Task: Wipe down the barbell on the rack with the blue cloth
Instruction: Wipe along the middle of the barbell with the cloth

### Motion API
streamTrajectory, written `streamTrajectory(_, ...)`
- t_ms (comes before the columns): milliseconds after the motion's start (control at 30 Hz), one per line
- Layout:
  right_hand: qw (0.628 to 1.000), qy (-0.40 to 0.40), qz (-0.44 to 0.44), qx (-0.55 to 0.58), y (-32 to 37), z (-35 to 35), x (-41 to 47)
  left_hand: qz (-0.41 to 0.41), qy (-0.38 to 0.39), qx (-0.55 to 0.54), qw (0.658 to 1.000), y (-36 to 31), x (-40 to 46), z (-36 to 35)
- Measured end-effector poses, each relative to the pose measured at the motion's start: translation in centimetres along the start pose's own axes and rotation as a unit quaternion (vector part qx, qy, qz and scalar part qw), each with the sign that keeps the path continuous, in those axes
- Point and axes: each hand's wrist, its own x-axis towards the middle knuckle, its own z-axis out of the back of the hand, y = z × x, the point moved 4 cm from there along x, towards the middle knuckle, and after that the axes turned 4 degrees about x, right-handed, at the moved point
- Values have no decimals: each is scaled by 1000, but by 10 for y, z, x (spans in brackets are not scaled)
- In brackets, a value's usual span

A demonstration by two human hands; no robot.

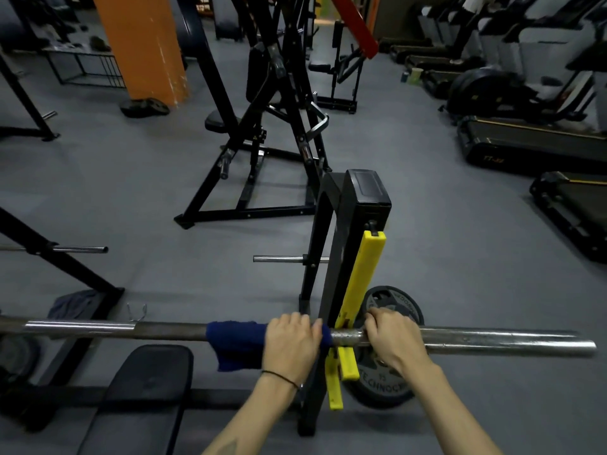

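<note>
The long steel barbell (pixel 476 341) is laid horizontally across the lower part of the frame, resting in the hook of the black upright rack post (pixel 341 257) w/ its yellow plastic guard strip (pixel 364 284), just right of centre. The dark blue terry cloth (pixel 236 343) is draped over the bar's darker shaft section, lower centre, w/ a flap hanging below the bar.

The wiping step is judged to be in hand, approx. at the rack end of the shaft. The left hand (pixel 290 343) is laid over the cloth's right end, its grip curled round cloth and bar together. The right hand (pixel 394 339) is set on the bare bar just right of the hook, fingers wrapped over the top of it; it appears to be steadying the bar vs. rolling.

Left of the cloth, the shaft runs on to a shinier sleeve at the left edge of the frame; right of the right hand, the other sleeve extends to the lower right. Neither stretch can be judged clean or not from here.

Next move, as judged: the cloth is to be slid along the shaft w/ the grip kept wrapped, so the underside is also covered, while the bar is held firm. The section inside the hook is hard to reach unless the bar is turned or shifted. A black padded bench (pixel 147 382) lies below the bar, lower left; a black weight plate (pixel 387 382) leans behind the post.
</note>
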Motion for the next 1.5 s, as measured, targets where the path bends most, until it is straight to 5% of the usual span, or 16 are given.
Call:
streamTrajectory(133,1000,-12,9,0,0,0,-1,-29,11,2,1000,-37,13,5)
streamTrajectory(333,978,-138,150,-51,4,-5,-44,-119,-59,55,990,41,-8,5)
streamTrajectory(533,963,-81,180,-184,16,-23,-45,-58,-65,59,994,56,-10,9)
streamTrajectory(733,961,37,221,-162,16,-9,-17,-58,-59,8,997,-37,16,7)
streamTrajectory(933,967,130,177,-133,21,8,-1,-91,-91,-9,992,10,-19,-6)
streamTrajectory(1200,982,-24,186,-36,4,-19,-20,39,-91,-16,995,4,-13,4)
streamTrajectory(1333,983,-64,165,40,6,-23,-25,23,-73,-28,997,-36,7,9)
streamTrajectory(1500,984,-83,158,4,-13,-22,-25,-62,-70,-8,996,-22,1,6)
